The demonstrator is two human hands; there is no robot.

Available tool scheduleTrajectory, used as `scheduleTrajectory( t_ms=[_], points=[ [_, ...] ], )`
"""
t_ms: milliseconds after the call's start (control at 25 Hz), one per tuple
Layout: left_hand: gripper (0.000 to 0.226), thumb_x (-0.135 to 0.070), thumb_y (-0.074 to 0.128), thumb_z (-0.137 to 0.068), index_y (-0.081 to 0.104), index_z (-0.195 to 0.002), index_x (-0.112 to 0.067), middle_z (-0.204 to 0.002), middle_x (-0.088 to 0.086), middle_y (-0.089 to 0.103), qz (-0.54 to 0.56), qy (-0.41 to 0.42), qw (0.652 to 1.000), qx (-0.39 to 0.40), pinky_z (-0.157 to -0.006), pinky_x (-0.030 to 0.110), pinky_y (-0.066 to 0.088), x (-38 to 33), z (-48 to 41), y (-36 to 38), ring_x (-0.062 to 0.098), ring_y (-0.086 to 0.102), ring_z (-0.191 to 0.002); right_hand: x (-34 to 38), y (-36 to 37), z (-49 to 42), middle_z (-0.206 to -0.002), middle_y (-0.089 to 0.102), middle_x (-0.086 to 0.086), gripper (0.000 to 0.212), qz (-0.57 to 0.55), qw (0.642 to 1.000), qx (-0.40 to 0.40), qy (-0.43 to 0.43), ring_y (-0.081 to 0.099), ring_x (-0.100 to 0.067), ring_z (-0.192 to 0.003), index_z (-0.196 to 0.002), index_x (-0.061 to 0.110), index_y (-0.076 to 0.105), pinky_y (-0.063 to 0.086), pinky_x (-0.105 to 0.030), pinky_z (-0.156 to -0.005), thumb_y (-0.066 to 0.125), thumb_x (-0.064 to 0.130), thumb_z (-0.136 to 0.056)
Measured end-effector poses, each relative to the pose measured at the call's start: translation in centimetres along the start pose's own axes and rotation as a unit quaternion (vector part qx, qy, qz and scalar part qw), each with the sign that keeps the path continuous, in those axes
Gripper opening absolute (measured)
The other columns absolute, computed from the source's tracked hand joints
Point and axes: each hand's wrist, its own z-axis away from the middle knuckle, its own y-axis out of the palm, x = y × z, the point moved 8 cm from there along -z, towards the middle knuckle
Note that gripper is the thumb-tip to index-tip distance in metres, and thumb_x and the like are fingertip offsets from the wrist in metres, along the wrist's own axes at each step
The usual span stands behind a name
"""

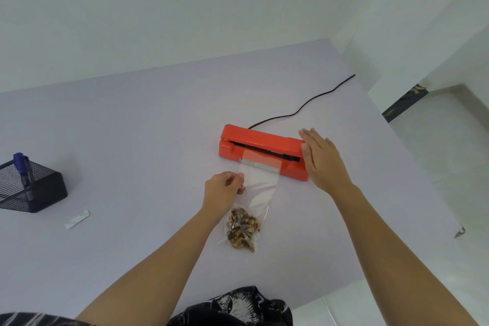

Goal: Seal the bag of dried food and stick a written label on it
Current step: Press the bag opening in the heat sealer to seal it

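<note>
A clear plastic bag lies on the table with brown dried food bunched at its near end. Its open far end rests in the slot of a red heat sealer. My left hand pinches the bag's left edge just in front of the sealer. My right hand is flat with fingers spread, over the sealer's right end, holding nothing. A white label strip lies on the table at the left. A blue marker stands in a black mesh holder.
The sealer's black cord runs across the pale table toward the back right corner. The table's right edge drops to a white floor. Dark patterned cloth is at the near edge.
</note>
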Motion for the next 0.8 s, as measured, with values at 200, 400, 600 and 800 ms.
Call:
scheduleTrajectory(
  t_ms=[200, 400, 600, 800],
  points=[
    [0.026, -0.029, 0.056, -0.091, 0.069, -0.079, -0.011, -0.069, -0.003, 0.070, -0.005, 0.005, 1.000, 0.004, -0.074, 0.028, 0.054, 0.2, -0.1, 0.0, 0.008, 0.068, -0.065, -0.8, 1.4, 0.0, -0.148, 0.038, -0.001, 0.054, -0.004, 1.000, 0.019, 0.006, 0.023, -0.015, -0.141, -0.141, 0.013, 0.035, 0.015, -0.036, -0.115, 0.014, 0.034, -0.095],
    [0.024, -0.029, 0.055, -0.091, 0.069, -0.080, -0.012, -0.069, -0.003, 0.070, -0.007, 0.005, 1.000, 0.002, -0.076, 0.028, 0.054, 0.3, -0.2, -0.2, 0.007, 0.067, -0.065, -1.2, 1.9, -0.2, -0.145, 0.042, 0.002, 0.052, -0.017, 1.000, 0.003, 0.015, 0.024, -0.013, -0.141, -0.139, 0.017, 0.037, 0.012, -0.037, -0.116, 0.014, 0.033, -0.095],
    [0.024, -0.030, 0.056, -0.091, 0.069, -0.081, -0.013, -0.069, -0.001, 0.071, 0.004, -0.006, 1.000, 0.001, -0.077, 0.030, 0.053, 0.7, -0.1, -0.1, 0.011, 0.067, -0.067, -1.3, 2.1, -0.1, -0.144, 0.044, 0.002, 0.051, -0.028, 0.999, -0.010, 0.024, 0.025, -0.013, -0.140, -0.138, 0.017, 0.038, 0.011, -0.037, -0.116, 0.014, 0.032, -0.095],
    [0.025, -0.030, 0.056, -0.091, 0.069, -0.079, -0.013, -0.069, -0.001, 0.071, 0.005, -0.005, 1.000, 0.003, -0.077, 0.031, 0.053, 0.7, -0.2, -0.1, 0.011, 0.068, -0.068, -1.3, 2.3, -0.1, -0.144, 0.043, 0.002, 0.052, -0.042, 0.999, -0.010, 0.028, 0.025, -0.012, -0.140, -0.138, 0.017, 0.038, 0.011, -0.034, -0.115, 0.014, 0.033, -0.095]
  ],
)
